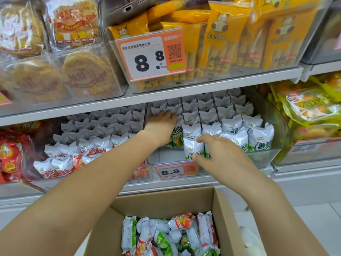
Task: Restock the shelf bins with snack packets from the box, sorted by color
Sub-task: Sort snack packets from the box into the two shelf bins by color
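Observation:
A clear bin (pixel 262 159) on the middle shelf holds rows of upright white-and-green snack packets (pixel 260 135). My left hand (pixel 162 124) reaches deep into this bin's left side and lies palm down, fingers straight, on the packet tops. My right hand (pixel 219 154) is at the bin's front, thumb and fingers pinching a front-row green packet (pixel 191 145). To the left, a second bin (pixel 145 177) holds white-and-red packets (pixel 60 163). Below my arms, an open cardboard box (pixel 166 200) holds mixed red and green packets (pixel 169 235).
An orange 8.8 price tag (pixel 175 170) hangs on the green bin's front. The upper shelf carries bins of yellow stick snacks (pixel 221 37) behind a big 8.8 tag (pixel 151 58), and round biscuits (pixel 73 24). Yellow-green bags (pixel 311 108) fill the bin to the right.

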Motion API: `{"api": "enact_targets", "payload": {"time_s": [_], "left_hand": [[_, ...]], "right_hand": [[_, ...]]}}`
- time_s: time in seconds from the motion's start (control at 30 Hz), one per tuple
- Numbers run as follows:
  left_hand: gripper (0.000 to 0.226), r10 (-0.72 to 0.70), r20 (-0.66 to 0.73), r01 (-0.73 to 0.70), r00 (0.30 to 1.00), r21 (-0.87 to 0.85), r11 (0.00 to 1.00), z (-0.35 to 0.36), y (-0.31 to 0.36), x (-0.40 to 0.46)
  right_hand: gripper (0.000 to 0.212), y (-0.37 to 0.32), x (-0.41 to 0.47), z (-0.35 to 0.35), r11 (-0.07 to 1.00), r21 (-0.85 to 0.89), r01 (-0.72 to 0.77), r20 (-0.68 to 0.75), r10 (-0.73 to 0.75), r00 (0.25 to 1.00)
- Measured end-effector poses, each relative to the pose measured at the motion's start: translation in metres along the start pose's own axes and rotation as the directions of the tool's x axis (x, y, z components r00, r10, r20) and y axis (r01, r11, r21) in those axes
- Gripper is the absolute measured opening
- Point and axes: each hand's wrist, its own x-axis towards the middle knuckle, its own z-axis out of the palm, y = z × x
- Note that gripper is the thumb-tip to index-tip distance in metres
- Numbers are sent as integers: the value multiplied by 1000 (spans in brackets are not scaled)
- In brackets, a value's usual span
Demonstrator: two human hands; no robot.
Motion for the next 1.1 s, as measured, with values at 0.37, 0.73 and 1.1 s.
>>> {"api": "enact_targets", "payload": {"time_s": [0.37, 0.73, 1.1], "left_hand": [[84, 1, 159, 43, 987, -275, 960, -1, -11, 24], [75, -69, -31, 65, 997, -122, 990, 1, 6, 19], [57, -1, -219, -81, 976, -365, 927, -32, -23, -44]], "right_hand": [[49, 8, 3, 0, 995, -97, -24, 27, 26, 999], [47, 10, 3, 7, 998, -55, -32, 97, 38, 995], [39, 6, -3, 2, 996, -82, 34, 39, -31, 999]]}}
